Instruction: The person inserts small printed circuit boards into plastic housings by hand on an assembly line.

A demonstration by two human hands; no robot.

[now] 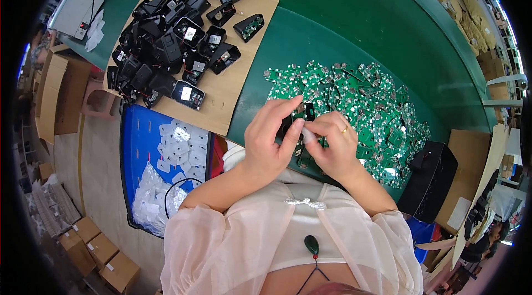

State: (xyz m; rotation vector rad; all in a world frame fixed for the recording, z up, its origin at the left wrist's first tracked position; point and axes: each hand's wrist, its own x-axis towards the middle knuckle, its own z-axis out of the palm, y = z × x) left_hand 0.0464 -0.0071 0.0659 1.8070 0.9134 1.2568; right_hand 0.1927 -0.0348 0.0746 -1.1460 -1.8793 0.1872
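Observation:
In front of my chest both hands meet over the near edge of the green circuit boards. My left hand [267, 139] is curled around a small black plastic housing [309, 110], mostly hidden by the fingers. Close against it, my right hand [337, 142] has thumb and index finger pinched together; whatever they grip is too small to make out. A whitish cover sits on the right thumb tip, and a ring on one finger. Loose green circuit boards [382, 123] lie spread beyond and to the right of my hands.
Many black housings [169, 48] are heaped on a cardboard sheet [252, 23] at the far left. A blue tray [138, 148] with white plastic pieces [176, 142] and a clear bag [149, 195] stands lower left. A black box [429, 181] and an open carton [468, 156] border the right side.

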